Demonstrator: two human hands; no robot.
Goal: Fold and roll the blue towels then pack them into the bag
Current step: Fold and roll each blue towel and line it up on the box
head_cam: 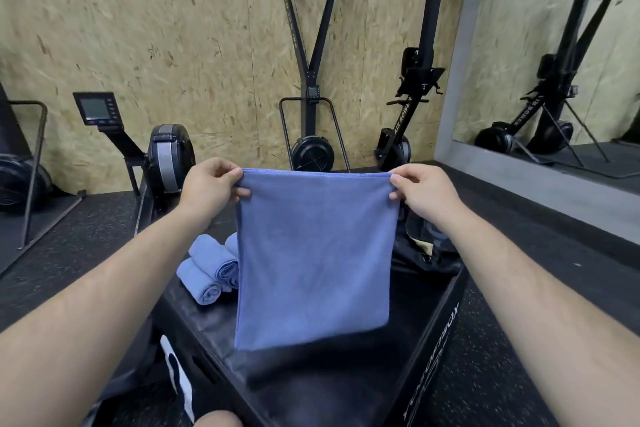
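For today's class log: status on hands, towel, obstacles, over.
Left grip, right grip pinch top corners. Blue towel hangs flat above black box. Rolled towels left, black bag right, neither blocking.

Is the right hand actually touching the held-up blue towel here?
Touching. The head view shows the right hand pinching the top right corner of the blue towel between thumb and fingers.

One wide-angle view, worn on the head, looks forward and down — close above the black box-shaped desk (311, 388), facing the pale chipboard wall (138, 28) beyond it.
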